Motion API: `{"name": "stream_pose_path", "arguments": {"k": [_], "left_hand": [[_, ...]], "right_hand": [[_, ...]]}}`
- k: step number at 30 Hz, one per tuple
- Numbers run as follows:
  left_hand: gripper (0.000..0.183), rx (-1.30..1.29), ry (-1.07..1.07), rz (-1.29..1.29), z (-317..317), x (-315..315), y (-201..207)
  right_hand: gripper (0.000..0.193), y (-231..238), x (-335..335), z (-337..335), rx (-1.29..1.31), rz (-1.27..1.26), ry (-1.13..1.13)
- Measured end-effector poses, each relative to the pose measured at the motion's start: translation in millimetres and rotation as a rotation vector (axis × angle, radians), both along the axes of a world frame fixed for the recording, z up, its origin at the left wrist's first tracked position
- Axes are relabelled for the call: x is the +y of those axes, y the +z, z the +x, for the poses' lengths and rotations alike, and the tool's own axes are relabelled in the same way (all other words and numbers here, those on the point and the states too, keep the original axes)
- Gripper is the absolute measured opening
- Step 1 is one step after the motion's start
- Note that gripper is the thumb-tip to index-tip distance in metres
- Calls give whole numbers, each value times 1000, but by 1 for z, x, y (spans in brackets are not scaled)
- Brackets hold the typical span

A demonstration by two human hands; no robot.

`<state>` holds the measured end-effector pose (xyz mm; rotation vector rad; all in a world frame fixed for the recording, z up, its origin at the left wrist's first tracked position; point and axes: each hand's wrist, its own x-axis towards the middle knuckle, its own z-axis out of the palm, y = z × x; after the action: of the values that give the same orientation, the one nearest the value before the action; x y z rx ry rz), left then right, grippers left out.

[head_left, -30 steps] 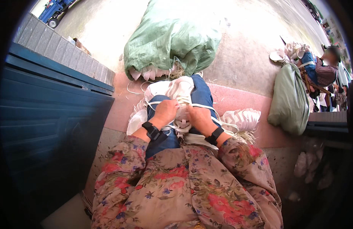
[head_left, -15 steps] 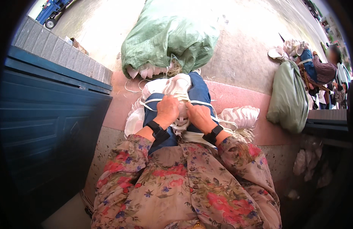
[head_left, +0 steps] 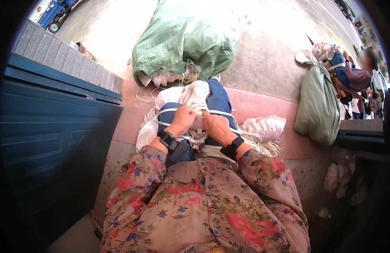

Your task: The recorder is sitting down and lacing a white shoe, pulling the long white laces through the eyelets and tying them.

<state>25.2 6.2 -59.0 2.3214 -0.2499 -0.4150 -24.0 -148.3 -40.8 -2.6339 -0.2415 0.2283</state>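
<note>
A white sneaker (head_left: pixel 194 93) rests between my thighs, its toe pointing away from me. My left hand (head_left: pixel 183 120) is closed at the left side of its lacing, fingertips pinching a white shoelace (head_left: pixel 222 113). On the other side, my right hand (head_left: pixel 217 127) is closed too, with thumb and forefinger at the lace by the eyelets. Loose lace runs out over both blue trouser legs. The exact lace strand in each pinch is partly hidden by my fingers. Behind my hands shows the sneaker's collar (head_left: pixel 198 135).
Ahead lies a big green woven sack (head_left: pixel 184 46) with pale shoe pieces at its mouth. A stack of white shoe uppers (head_left: pixel 264 128) lies to my right, more white pieces (head_left: pixel 148 134) to my left. Farther right are another green sack (head_left: pixel 318 107) and a seated person (head_left: pixel 357 78). A blue door (head_left: pixel 52 147) stands left.
My left hand has turned slightly, bringing its fingertips nearer the lacing. The right hand has shifted a little left and up, its forefinger reaching to the laces. The sneaker stays in place.
</note>
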Motion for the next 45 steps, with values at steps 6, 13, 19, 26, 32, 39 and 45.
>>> {"name": "stream_pose_path", "arguments": {"k": [6, 13, 19, 26, 32, 39, 45], "left_hand": [[15, 567, 157, -515, 2, 1, -1], [20, -125, -17, 10, -10, -9, 19], [13, -512, -363, 83, 9, -9, 23], [19, -165, 363, -984, 104, 23, 188], [21, -247, 443, -1131, 101, 85, 220], [24, -286, 572, -1098, 92, 131, 205], [24, -284, 593, -1086, 95, 136, 204]], "right_hand": [[25, -11, 0, 12, 197, 188, -91], [26, 1, 7, 12, 180, 159, -187], [25, 48, -4, 14, 151, 131, -194], [18, 24, -42, 11, -253, 112, 69], [16, 14, -14, 3, -58, 388, -18], [13, 1, -3, 15, -77, 92, -6], [12, -5, 6, 24, -192, 41, 42]]}}
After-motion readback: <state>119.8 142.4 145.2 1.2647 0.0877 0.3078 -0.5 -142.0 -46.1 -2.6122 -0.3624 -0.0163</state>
